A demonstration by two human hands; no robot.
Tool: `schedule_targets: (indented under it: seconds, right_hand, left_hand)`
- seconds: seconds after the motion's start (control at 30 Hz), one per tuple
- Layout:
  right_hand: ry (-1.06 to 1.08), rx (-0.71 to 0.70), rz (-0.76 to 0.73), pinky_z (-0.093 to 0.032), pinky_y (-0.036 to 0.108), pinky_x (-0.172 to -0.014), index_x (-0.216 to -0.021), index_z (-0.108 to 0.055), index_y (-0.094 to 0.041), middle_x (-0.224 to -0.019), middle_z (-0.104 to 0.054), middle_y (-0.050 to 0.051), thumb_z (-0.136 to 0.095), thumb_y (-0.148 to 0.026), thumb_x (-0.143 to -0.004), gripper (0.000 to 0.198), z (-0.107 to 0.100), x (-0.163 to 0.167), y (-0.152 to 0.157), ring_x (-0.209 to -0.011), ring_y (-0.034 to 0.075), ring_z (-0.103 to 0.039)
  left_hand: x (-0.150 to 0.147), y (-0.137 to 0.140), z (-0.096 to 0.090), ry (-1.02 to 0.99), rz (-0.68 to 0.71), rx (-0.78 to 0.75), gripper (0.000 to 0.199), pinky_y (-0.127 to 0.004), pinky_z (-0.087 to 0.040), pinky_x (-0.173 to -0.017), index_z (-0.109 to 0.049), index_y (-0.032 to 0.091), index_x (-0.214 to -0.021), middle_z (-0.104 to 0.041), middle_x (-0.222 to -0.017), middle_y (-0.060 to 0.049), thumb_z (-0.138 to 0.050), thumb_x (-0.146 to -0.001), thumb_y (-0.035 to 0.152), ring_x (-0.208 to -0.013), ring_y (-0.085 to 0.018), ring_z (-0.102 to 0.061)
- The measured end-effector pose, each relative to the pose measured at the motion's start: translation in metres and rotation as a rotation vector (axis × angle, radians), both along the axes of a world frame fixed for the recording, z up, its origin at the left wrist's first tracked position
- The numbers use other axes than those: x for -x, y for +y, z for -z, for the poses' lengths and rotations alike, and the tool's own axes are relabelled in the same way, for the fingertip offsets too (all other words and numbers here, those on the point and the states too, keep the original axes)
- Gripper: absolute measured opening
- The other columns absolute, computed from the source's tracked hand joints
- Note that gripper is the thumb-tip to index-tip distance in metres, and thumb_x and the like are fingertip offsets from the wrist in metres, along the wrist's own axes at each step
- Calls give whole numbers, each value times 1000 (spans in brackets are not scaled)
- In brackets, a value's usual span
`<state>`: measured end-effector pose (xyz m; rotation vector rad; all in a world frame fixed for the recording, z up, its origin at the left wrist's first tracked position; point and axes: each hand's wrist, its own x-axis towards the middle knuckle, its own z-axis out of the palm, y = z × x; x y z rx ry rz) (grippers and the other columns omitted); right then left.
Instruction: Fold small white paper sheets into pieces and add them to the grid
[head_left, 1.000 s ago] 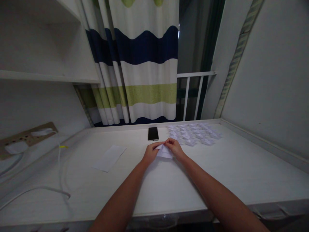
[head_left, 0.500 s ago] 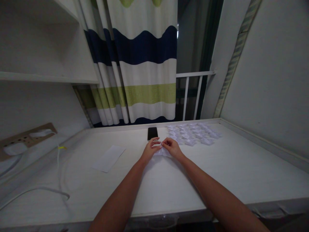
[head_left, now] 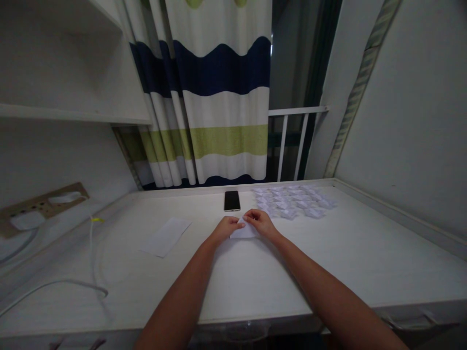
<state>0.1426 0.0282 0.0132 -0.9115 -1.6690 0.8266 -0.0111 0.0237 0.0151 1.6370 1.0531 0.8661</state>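
A folded piece of white paper (head_left: 243, 232) is held low over the desk, between both hands. My left hand (head_left: 227, 226) grips its left side, with the thumb pointing inward along the top. On the other side my right hand (head_left: 260, 221) pinches the paper's upper edge between thumb and fingers. The thumbs almost meet at the middle of the paper. Parts of the paper are hidden behind the fingers. Just beyond the hands lies a black phone (head_left: 232, 201). Several folded white paper pieces (head_left: 288, 213) stand in rows to the right of it.
Flat white sheets of paper (head_left: 167, 237) lie on the white desk (head_left: 255, 287) at the left. A white cable (head_left: 65, 282) runs over the desk's left side from a power socket board (head_left: 44, 208). A striped curtain (head_left: 229, 112) hangs behind the desk.
My left fingers, raised and spread before, have come down and closed on the paper. The paper's lower edge looks straighter and flatter. My right hand keeps its pinch.
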Motion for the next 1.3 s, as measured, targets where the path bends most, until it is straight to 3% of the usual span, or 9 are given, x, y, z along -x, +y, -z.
schedule_targets:
  seconds: [0.23,0.8,1.17,1.3]
  right_hand:
    - [-2,31,-7,-32,21,-49,-64,-60,-15,-54,-55,-1,-57,-31,-64,17,3,-1,3,-50,9,-45]
    - [58,183,-64,-33,21,-46,-58,-62,-14,-53,-59,1,-61,-36,-59,22,0,2,-1,-49,10,-47]
    - [11,149,-6,-28,21,-44,-51,-59,-14,-44,-51,-2,-58,-32,-60,20,1,3,-2,-44,8,-40]
    - [81,237,-17,-25,20,-41,-53,-58,-14,-44,-50,-3,-58,-34,-59,21,1,4,-3,-42,7,-38]
  left_hand:
    - [1,2,3,-50,4,64,37,-19,-27,-44,-56,12,-75,-49,-53,4,-67,-51,37,-46,-8,-43]
    - [2,-2,4,-100,66,164,37,-20,-32,-47,-59,9,-76,-54,-55,1,-70,-50,34,-51,-11,-50]
    - [1,-3,4,-130,77,222,43,-20,-33,-47,-55,11,-84,-54,-56,3,-72,-48,29,-50,-10,-51]
    - [1,-5,1,-136,29,209,47,-19,-32,-46,-51,15,-89,-53,-58,5,-72,-49,29,-49,-9,-50]
